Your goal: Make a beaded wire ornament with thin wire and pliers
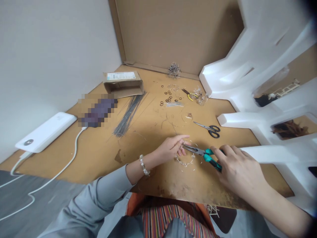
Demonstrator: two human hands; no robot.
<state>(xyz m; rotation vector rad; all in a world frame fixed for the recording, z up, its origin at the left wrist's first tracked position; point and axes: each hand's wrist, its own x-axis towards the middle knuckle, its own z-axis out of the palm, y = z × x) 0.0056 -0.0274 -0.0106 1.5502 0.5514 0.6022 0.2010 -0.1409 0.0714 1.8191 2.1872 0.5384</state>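
My right hand (239, 167) grips a pair of long-nose pliers (210, 159) with teal and black handles. Their narrow jaws point left and reach the fingertips of my left hand (173, 147). That hand is closed in a pinch on a thin wire ring with small clear beads (186, 164), whose loop shows just below the fingers. Exactly what lies between the plier tips is too small to make out. Beyond my right hand lie black-handled scissors (213, 131), and a thin wire circle (187, 116) rests past my left hand.
A bundle of straight grey wires (128, 115) lies by an open cardboard box (123, 82). Several dark small rings (169, 99), yellow-handled pliers (190, 96) and wire clusters (174, 70) sit farther back. White foam (232, 119) borders the right; a power bank (47, 132) with cables lies left.
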